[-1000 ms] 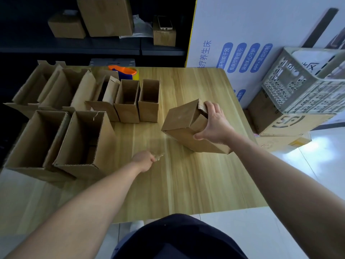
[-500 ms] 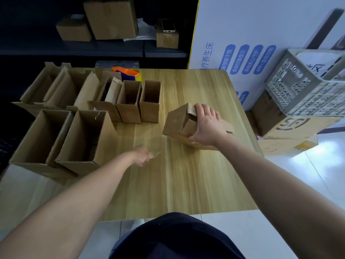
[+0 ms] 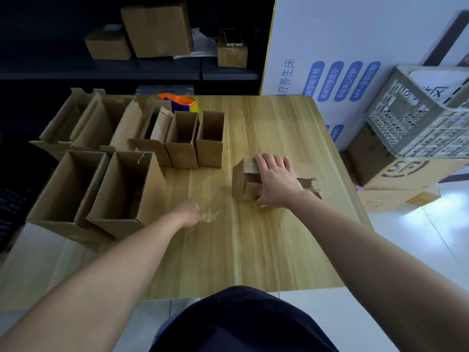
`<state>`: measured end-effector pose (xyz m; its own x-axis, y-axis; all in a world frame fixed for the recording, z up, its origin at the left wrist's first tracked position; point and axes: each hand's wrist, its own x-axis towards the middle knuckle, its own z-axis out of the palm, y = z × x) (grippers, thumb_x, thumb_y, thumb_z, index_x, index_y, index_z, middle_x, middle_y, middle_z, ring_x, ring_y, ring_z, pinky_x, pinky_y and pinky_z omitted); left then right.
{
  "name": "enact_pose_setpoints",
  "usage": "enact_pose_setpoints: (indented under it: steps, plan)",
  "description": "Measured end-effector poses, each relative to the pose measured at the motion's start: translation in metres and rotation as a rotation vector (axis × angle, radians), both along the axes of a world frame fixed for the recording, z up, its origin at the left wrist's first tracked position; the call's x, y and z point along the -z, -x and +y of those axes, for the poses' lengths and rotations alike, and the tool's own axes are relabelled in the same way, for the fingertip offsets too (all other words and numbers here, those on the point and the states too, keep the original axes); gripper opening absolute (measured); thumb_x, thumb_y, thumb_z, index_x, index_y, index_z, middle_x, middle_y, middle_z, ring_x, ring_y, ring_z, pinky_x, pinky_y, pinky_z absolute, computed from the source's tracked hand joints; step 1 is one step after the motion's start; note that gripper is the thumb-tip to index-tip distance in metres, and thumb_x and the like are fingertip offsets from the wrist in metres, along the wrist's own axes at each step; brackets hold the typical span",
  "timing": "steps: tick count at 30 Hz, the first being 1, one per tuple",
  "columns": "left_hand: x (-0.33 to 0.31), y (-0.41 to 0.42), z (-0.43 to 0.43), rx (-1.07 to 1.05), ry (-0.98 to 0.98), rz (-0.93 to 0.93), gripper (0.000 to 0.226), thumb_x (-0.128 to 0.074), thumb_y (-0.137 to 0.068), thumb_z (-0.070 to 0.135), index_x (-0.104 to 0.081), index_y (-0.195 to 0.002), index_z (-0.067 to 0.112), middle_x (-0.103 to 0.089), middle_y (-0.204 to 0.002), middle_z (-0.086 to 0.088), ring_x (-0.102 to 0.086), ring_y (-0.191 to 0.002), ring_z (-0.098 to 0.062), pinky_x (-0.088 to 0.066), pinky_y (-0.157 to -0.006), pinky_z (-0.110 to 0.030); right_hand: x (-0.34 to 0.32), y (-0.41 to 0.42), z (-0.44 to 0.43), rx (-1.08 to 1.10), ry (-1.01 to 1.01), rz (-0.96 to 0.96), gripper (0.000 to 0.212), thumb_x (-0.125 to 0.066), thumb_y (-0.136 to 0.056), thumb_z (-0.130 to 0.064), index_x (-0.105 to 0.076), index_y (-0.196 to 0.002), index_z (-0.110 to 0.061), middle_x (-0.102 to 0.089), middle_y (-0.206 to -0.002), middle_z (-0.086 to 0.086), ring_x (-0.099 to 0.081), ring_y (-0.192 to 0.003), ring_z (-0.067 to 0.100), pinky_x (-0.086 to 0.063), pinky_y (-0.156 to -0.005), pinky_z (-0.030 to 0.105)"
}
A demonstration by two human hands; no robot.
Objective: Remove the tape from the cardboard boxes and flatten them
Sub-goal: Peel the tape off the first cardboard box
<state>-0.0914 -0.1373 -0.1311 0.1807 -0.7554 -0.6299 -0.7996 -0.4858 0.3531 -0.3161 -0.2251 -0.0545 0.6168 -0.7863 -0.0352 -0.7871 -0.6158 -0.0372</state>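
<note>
A small cardboard box [image 3: 241, 182] lies squashed nearly flat on the wooden table [image 3: 253, 250], right of centre. My right hand [image 3: 276, 182] presses down on top of it, palm flat and fingers spread. My left hand [image 3: 190, 212] hovers low over the table to the left, fingers pinched on a crumpled strip of clear tape [image 3: 210, 215]. Several open boxes stand on the table's left side: two large ones [image 3: 121, 189] near me, and smaller ones [image 3: 209, 138] in a row behind them.
An orange and blue tape dispenser [image 3: 180, 101] sits behind the row of boxes. A dark shelf at the back holds more boxes [image 3: 157, 29] and a phone [image 3: 233, 36]. A grey plastic crate [image 3: 418, 115] rests on cartons right of the table.
My right hand has pushed the small box from a tilted, raised position down onto the table, collapsing it. My left hand has stayed in place with the tape.
</note>
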Motion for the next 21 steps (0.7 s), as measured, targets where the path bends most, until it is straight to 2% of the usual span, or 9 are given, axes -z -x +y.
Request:
enact_pose_setpoints:
  steps: [2, 5, 7, 9, 12, 15, 17, 18, 21]
  plan:
    - [-0.003, -0.003, 0.000, -0.048, 0.029, -0.019, 0.025, -0.059, -0.092, 0.031, -0.068, -0.098, 0.009, -0.067, -0.101, -0.007, -0.058, -0.081, -0.017, -0.043, -0.066, -0.024, 0.004, -0.004, 0.002, -0.019, 0.007, 0.021, 0.112, -0.081, -0.056, -0.042, -0.016, -0.143, -0.015, -0.029, -0.140, 0.004, -0.025, -0.132, 0.026, -0.011, -0.115, 0.049]
    - [-0.011, 0.002, -0.004, -0.139, 0.173, -0.014, 0.020, -0.062, -0.089, 0.030, -0.064, -0.094, 0.010, -0.065, -0.095, -0.007, -0.059, -0.080, -0.018, -0.046, -0.069, -0.027, 0.011, -0.010, 0.005, -0.048, 0.023, 0.042, 0.113, -0.081, -0.057, -0.045, -0.016, -0.145, -0.016, -0.029, -0.141, 0.004, -0.024, -0.134, 0.026, -0.009, -0.116, 0.050]
    - [-0.024, 0.013, -0.013, -0.224, 0.392, 0.095, 0.020, -0.057, -0.092, 0.031, -0.059, -0.096, 0.011, -0.064, -0.095, -0.007, -0.059, -0.076, -0.018, -0.048, -0.067, -0.029, 0.011, -0.011, 0.004, -0.070, -0.020, 0.005, 0.112, -0.080, -0.059, -0.049, -0.016, -0.146, -0.018, -0.028, -0.143, 0.003, -0.022, -0.135, 0.025, -0.004, -0.117, 0.047]
    - [-0.042, 0.028, -0.022, -0.311, 0.558, 0.313, 0.026, -0.052, -0.094, 0.036, -0.056, -0.104, 0.013, -0.062, -0.100, -0.003, -0.061, -0.086, -0.018, -0.052, -0.076, -0.034, 0.004, -0.006, -0.003, -0.040, -0.189, -0.116, 0.107, -0.076, -0.065, -0.053, -0.017, -0.148, -0.023, -0.028, -0.147, 0.001, -0.019, -0.139, 0.024, 0.005, -0.114, 0.041]
    - [-0.061, 0.050, -0.032, -0.280, 0.407, 0.609, 0.050, -0.057, -0.087, 0.050, -0.047, -0.123, 0.017, -0.053, -0.112, 0.006, -0.056, -0.106, -0.019, -0.053, -0.078, -0.036, -0.008, 0.014, -0.018, 0.070, -0.337, -0.205, 0.098, -0.067, -0.068, -0.064, -0.023, -0.147, -0.027, -0.033, -0.148, -0.001, -0.017, -0.141, 0.021, 0.003, -0.117, 0.048]
    - [-0.062, 0.067, -0.038, -0.270, 0.309, 0.613, 0.051, -0.066, -0.083, 0.046, -0.043, -0.119, 0.018, -0.051, -0.117, 0.002, -0.056, -0.106, -0.021, -0.057, -0.074, -0.041, -0.008, 0.038, -0.028, 0.180, -0.337, -0.145, 0.093, -0.058, -0.068, -0.074, -0.029, -0.145, -0.031, -0.038, -0.146, -0.003, -0.013, -0.143, 0.020, 0.003, -0.115, 0.051]
    - [-0.062, 0.074, -0.044, -0.275, 0.359, 0.560, 0.044, -0.066, -0.085, 0.039, -0.044, -0.115, 0.016, -0.054, -0.114, -0.001, -0.060, -0.102, -0.024, -0.057, -0.078, -0.047, -0.006, 0.052, -0.030, 0.273, -0.324, -0.127, 0.086, -0.058, -0.072, -0.072, -0.032, -0.143, -0.033, -0.039, -0.146, -0.004, -0.017, -0.141, 0.024, -0.004, -0.115, 0.052]
    - [-0.063, 0.075, -0.046, -0.289, 0.373, 0.554, 0.043, -0.065, -0.086, 0.037, -0.045, -0.116, 0.015, -0.055, -0.114, -0.003, -0.060, -0.101, -0.025, -0.057, -0.079, -0.048, -0.004, 0.060, -0.030, 0.323, -0.321, -0.157, 0.082, -0.059, -0.073, -0.069, -0.034, -0.142, -0.032, -0.041, -0.144, -0.002, -0.023, -0.137, 0.026, -0.014, -0.113, 0.051]
    - [-0.066, 0.079, -0.052, -0.372, 0.396, 0.577, 0.048, -0.065, -0.087, 0.032, -0.043, -0.126, 0.014, -0.054, -0.118, -0.007, -0.059, -0.102, -0.024, -0.057, -0.079, -0.043, -0.005, 0.076, -0.029, 0.403, -0.341, -0.349, 0.068, -0.063, -0.078, -0.060, -0.049, -0.132, -0.022, -0.056, -0.122, 0.002, -0.050, -0.108, 0.021, -0.043, -0.088, 0.035]
